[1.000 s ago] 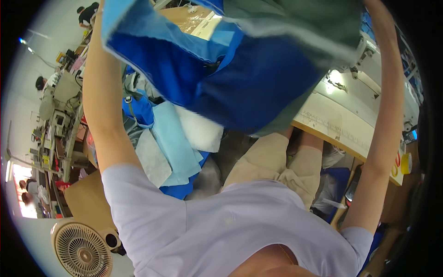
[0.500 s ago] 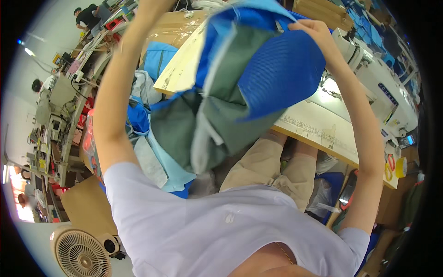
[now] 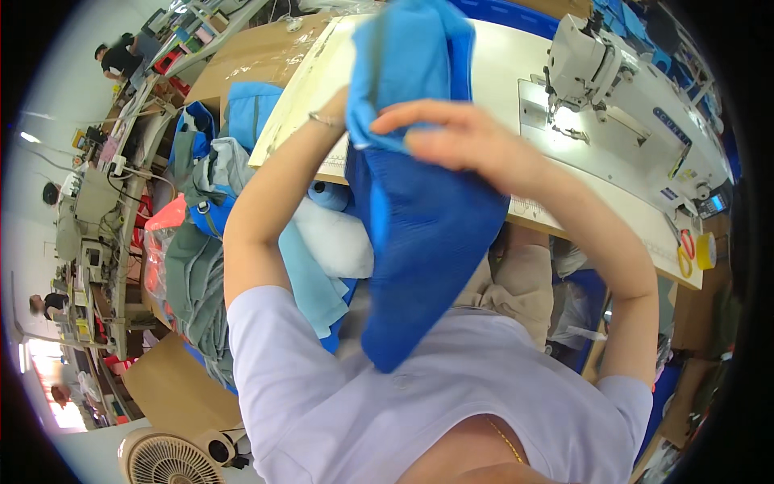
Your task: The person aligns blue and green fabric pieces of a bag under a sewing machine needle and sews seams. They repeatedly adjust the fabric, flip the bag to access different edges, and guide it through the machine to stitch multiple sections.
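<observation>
A sewn cloth piece (image 3: 431, 218), light blue on top and dark blue below, hangs in front of me above the edge of the sewing table (image 3: 492, 60). My left hand (image 3: 339, 105) goes in behind its light blue part, so its fingers are hidden; a thin bracelet shows at the wrist. My right hand (image 3: 455, 137) is across the front of the cloth, index finger and thumb closed at the light blue edge, slightly blurred. The cloth's lower tip hangs down before my shirt.
A white sewing machine (image 3: 637, 113) stands at the right of the table, its lamp lit. Scissors (image 3: 685, 250) and yellow tape (image 3: 705, 251) lie at the table's right corner. Grey-green cloth pieces (image 3: 197, 282) and a white bundle (image 3: 330, 238) lie left. A fan (image 3: 173, 460) stands lower left.
The cloth was spread between my raised hands with its grey-green side showing; now it hangs narrower with blue outward. Both hands have come lower and closer together.
</observation>
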A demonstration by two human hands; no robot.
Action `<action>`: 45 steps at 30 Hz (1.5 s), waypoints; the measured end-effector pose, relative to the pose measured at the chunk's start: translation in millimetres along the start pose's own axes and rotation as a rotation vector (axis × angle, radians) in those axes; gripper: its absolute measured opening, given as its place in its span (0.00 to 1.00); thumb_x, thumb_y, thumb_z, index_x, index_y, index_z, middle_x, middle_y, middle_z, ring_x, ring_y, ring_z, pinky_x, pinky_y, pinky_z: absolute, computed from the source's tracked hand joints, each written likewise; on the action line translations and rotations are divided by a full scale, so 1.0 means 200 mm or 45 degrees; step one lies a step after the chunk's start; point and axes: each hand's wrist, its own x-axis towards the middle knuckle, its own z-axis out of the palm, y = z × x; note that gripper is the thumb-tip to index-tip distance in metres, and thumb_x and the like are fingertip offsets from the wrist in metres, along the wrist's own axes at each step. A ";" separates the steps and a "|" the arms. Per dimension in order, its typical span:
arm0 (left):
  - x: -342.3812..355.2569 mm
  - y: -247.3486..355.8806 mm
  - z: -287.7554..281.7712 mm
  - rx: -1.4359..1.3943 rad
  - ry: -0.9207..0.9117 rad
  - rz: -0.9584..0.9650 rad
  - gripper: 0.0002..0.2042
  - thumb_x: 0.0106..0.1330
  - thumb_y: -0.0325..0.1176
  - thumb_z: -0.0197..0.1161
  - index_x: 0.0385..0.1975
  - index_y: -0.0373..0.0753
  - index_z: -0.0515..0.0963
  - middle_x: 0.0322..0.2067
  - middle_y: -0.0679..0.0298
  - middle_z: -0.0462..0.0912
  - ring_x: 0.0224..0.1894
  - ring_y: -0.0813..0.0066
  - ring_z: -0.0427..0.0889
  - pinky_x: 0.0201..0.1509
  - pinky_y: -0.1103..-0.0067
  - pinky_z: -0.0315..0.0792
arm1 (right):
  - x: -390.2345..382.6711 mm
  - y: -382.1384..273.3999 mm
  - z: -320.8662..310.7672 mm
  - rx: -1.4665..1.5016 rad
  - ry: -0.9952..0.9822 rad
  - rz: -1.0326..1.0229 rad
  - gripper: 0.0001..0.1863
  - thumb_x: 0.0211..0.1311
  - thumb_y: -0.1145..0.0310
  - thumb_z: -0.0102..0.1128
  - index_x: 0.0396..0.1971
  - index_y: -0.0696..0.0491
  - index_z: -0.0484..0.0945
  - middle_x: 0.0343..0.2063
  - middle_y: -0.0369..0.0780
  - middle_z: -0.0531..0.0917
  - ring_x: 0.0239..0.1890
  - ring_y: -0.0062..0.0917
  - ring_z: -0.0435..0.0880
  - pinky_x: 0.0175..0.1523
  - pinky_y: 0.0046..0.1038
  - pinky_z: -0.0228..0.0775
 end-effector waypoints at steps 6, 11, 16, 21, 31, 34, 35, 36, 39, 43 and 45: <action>0.02 -0.06 -0.58 -0.999 0.416 -0.355 0.16 0.69 0.39 0.57 0.51 0.37 0.81 0.45 0.49 0.86 0.46 0.50 0.85 0.51 0.63 0.79 | -0.07 0.14 0.28 -0.231 0.496 -0.521 0.36 0.66 0.47 0.66 0.65 0.57 0.71 0.47 0.52 0.85 0.43 0.40 0.88 0.51 0.35 0.78; -0.14 -0.04 -0.91 -1.688 0.576 -0.368 0.18 0.71 0.41 0.56 0.53 0.37 0.80 0.46 0.49 0.86 0.46 0.52 0.85 0.51 0.64 0.79 | -0.28 0.12 0.37 -0.956 0.500 -0.744 0.20 0.64 0.62 0.64 0.49 0.61 0.79 0.26 0.47 0.82 0.28 0.36 0.83 0.31 0.33 0.73; -0.13 0.10 -1.05 -1.744 0.557 -0.372 0.20 0.73 0.43 0.55 0.55 0.36 0.78 0.48 0.50 0.85 0.46 0.54 0.85 0.51 0.65 0.79 | -0.54 -0.16 0.40 -1.378 0.733 -1.079 0.20 0.57 0.71 0.64 0.50 0.59 0.82 0.28 0.42 0.81 0.26 0.25 0.79 0.27 0.23 0.67; 0.10 0.34 -1.07 -1.657 0.409 -0.344 0.21 0.74 0.45 0.54 0.58 0.36 0.77 0.49 0.50 0.85 0.46 0.56 0.85 0.51 0.65 0.79 | -0.63 -0.03 0.46 -0.953 0.483 -1.064 0.24 0.52 0.72 0.65 0.53 0.58 0.81 0.34 0.48 0.84 0.30 0.29 0.83 0.33 0.25 0.76; 0.27 1.02 -0.88 -0.911 0.229 0.004 0.28 0.80 0.54 0.44 0.63 0.36 0.74 0.52 0.49 0.84 0.45 0.57 0.86 0.51 0.65 0.79 | -0.17 0.22 -0.18 -0.737 1.451 -0.618 0.35 0.56 0.69 0.71 0.65 0.58 0.71 0.54 0.48 0.82 0.56 0.38 0.81 0.58 0.35 0.74; 0.23 0.93 -1.10 -1.353 0.082 0.219 0.25 0.78 0.51 0.52 0.62 0.38 0.75 0.53 0.54 0.84 0.48 0.60 0.85 0.54 0.69 0.77 | -0.18 0.20 -0.19 -0.510 1.183 -0.346 0.33 0.56 0.69 0.69 0.63 0.59 0.73 0.47 0.49 0.85 0.51 0.39 0.84 0.56 0.34 0.75; 0.20 0.94 -1.19 -1.328 0.136 0.206 0.24 0.77 0.51 0.53 0.62 0.39 0.76 0.53 0.55 0.84 0.48 0.61 0.84 0.55 0.69 0.76 | -0.20 0.18 -0.18 -0.362 0.988 -0.260 0.31 0.55 0.68 0.68 0.61 0.61 0.74 0.44 0.51 0.85 0.48 0.42 0.85 0.55 0.35 0.76; 0.17 0.95 -1.25 -1.283 0.180 0.185 0.24 0.77 0.50 0.53 0.62 0.40 0.76 0.53 0.55 0.84 0.49 0.61 0.84 0.56 0.69 0.76 | -0.22 0.19 -0.15 -0.220 0.815 -0.212 0.29 0.56 0.70 0.65 0.60 0.60 0.76 0.39 0.48 0.86 0.43 0.38 0.85 0.52 0.33 0.76; 0.37 0.82 -0.91 -1.316 0.074 0.242 0.23 0.76 0.49 0.55 0.62 0.41 0.76 0.53 0.57 0.84 0.50 0.61 0.83 0.58 0.70 0.74 | -0.35 0.37 -0.08 0.360 0.573 -0.103 0.20 0.57 0.72 0.60 0.50 0.60 0.81 0.34 0.40 0.87 0.33 0.26 0.83 0.41 0.30 0.76; 0.39 0.86 -0.41 -1.052 -0.235 0.106 0.22 0.74 0.47 0.58 0.62 0.44 0.77 0.53 0.59 0.84 0.51 0.61 0.82 0.61 0.70 0.72 | -0.43 0.62 -0.01 1.003 0.606 0.475 0.17 0.56 0.74 0.59 0.47 0.59 0.80 0.39 0.37 0.85 0.38 0.24 0.83 0.44 0.29 0.76; 0.34 0.84 -0.18 -0.905 -0.370 0.053 0.21 0.73 0.47 0.59 0.62 0.45 0.77 0.53 0.60 0.84 0.52 0.62 0.82 0.63 0.70 0.71 | -0.49 0.69 0.08 1.355 0.656 0.496 0.18 0.56 0.77 0.59 0.49 0.61 0.78 0.41 0.39 0.85 0.42 0.25 0.84 0.48 0.29 0.78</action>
